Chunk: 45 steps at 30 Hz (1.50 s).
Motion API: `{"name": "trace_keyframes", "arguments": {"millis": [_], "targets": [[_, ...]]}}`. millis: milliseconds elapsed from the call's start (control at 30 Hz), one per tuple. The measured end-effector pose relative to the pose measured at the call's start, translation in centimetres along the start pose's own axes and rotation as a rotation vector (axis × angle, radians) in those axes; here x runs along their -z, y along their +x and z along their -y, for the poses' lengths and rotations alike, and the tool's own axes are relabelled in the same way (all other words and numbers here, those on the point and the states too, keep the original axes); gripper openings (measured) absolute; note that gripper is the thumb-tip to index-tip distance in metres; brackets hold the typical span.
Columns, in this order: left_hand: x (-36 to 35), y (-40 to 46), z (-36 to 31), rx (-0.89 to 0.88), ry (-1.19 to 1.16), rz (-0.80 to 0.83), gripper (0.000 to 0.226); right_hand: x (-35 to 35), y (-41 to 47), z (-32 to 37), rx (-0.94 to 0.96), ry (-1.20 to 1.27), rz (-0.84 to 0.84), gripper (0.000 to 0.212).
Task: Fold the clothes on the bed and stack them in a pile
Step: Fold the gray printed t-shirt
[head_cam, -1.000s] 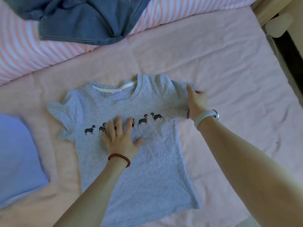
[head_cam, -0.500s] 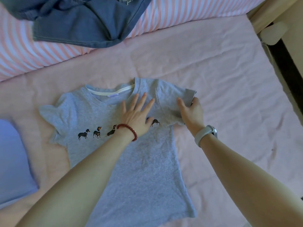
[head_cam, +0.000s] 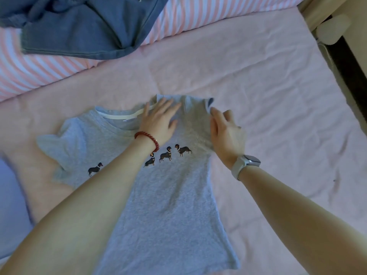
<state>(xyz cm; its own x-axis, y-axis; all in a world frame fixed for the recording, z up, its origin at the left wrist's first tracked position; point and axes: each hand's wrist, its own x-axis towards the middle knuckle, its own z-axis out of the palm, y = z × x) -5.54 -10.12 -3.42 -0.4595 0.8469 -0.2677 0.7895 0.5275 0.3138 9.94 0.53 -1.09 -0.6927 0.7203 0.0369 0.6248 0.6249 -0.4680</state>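
Note:
A grey T-shirt (head_cam: pixel 170 199) with a row of small dog prints lies face up on the pink bed sheet (head_cam: pixel 268 100). Its right sleeve is folded inward over the chest. My left hand (head_cam: pixel 158 122), with a red bead bracelet at the wrist, presses flat with straight fingers on the shirt near the collar. My right hand (head_cam: pixel 226 133), with a white watch on the wrist, lies on the folded right sleeve, fingers extended along its edge.
A dark blue denim garment (head_cam: pixel 79 26) lies crumpled on the pink-and-white striped pillow (head_cam: pixel 39 70) at the back. A light blue cloth (head_cam: pixel 12 205) lies at the left edge. The bed's edge and a white object (head_cam: pixel 333 28) are at the upper right.
My left hand slid from the dog prints up to the collar. My right hand brought the right sleeve inward over the chest and now lies on it.

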Motion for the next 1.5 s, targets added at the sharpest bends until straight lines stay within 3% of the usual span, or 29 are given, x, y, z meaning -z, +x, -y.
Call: {"name": "trace_keyframes", "arguments": {"millis": [167, 300, 467, 567, 633, 733, 800, 867, 933, 1100, 1200, 1300, 1367, 1400, 1500], "targets": [[1.4, -6.0, 3.2, 0.24, -0.274, -0.343, 0.036, -0.7, -3.4, 3.7, 0.531, -0.004, 0.047, 0.038], [0.9, -8.8, 4.3, 0.496, -0.532, -0.377, 0.028, -2.4, -6.3, 4.6, 0.728, 0.031, 0.286, 0.036], [-0.4, -8.8, 3.4, 0.409, -0.405, -0.262, 0.032, -2.9, -7.7, 3.2, 0.622, -0.139, 0.273, 0.041], [-0.7, -9.6, 3.1, 0.432, -0.378, -0.255, 0.036, -3.2, -8.3, 2.9, 0.559, -0.358, 0.535, 0.058], [-0.1, -10.9, 3.8, 0.497, -0.419, -0.366, 0.034, -3.5, -8.4, 3.3, 0.483, -0.377, 0.658, 0.062], [0.5, -14.4, 6.1, 0.719, -0.464, -0.585, 0.034, -3.7, -8.8, 5.4, 0.447, -0.333, 0.613, 0.06], [0.7, -17.1, 8.2, 0.996, -0.536, -0.634, 0.043, -4.1, -9.5, 7.3, 0.48, -0.314, 0.57, 0.057], [0.8, -19.1, 10.6, 1.306, -0.668, -0.555, 0.052, -5.1, -10.5, 9.4, 0.546, -0.272, 0.54, 0.055], [1.3, -19.8, 12.9, 1.436, -0.852, -0.41, 0.045, -6.1, -11.2, 11.4, 0.578, -0.257, 0.569, 0.053], [2.8, -19.0, 14.9, 1.356, -1.633, -0.373, 0.023, -8.3, -12.1, 13.9, 0.476, -0.269, 0.71, 0.053], [2.5, -19.3, 15.6, 1.365, -1.732, -0.409, 0.013, -8.4, -12.1, 14.5, 0.418, -0.264, 0.726, 0.053], [1.2, -21.1, 16.6, 1.316, -1.696, -0.565, 0.026, -8.0, -11.6, 15.0, 0.385, -0.253, 0.75, 0.051], [0.1, -22.4, 16.5, 1.302, -1.701, -0.651, 0.018, -7.9, -11.2, 15.4, 0.393, -0.263, 0.743, 0.049], [-0.4, -22.9, 16.4, 1.296, -1.689, -0.658, 0.006, -7.9, -11.0, 15.7, 0.396, -0.266, 0.738, 0.048], [-0.9, -23.0, 16.8, 1.226, -1.706, -0.624, 0.004, -8.2, -10.6, 16.9, 0.304, -0.147, 0.726, 0.043]]}}
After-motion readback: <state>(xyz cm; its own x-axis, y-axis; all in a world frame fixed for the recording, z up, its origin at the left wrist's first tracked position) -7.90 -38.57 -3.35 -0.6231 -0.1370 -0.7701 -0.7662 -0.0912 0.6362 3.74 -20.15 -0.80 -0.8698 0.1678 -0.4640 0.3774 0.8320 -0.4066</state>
